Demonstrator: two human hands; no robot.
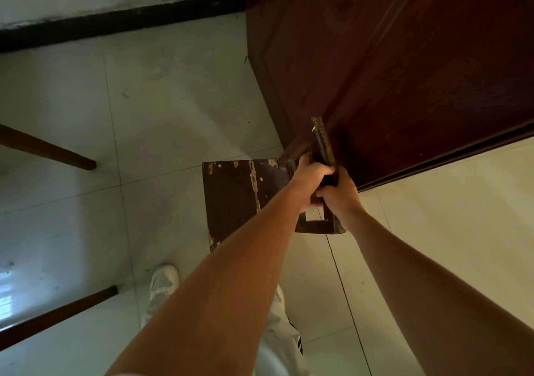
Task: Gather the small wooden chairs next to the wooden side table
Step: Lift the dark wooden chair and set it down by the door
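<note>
Got both hands on small dark chair (pixel 237 199): left hand (pixel 310 180) and right hand (pixel 341 195) fingers clamped round backrest, right beside brown door (pixel 404 72).

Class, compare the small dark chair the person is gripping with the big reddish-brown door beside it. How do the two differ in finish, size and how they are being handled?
Finish: the small chair has paint chipped away in pale patches; the door looks smooth and intact.
Size: the chair is far smaller than the door.
Handling: the left hand and right hand grip the chair's backrest; nobody touches the door.
Both are dark wood.
</note>
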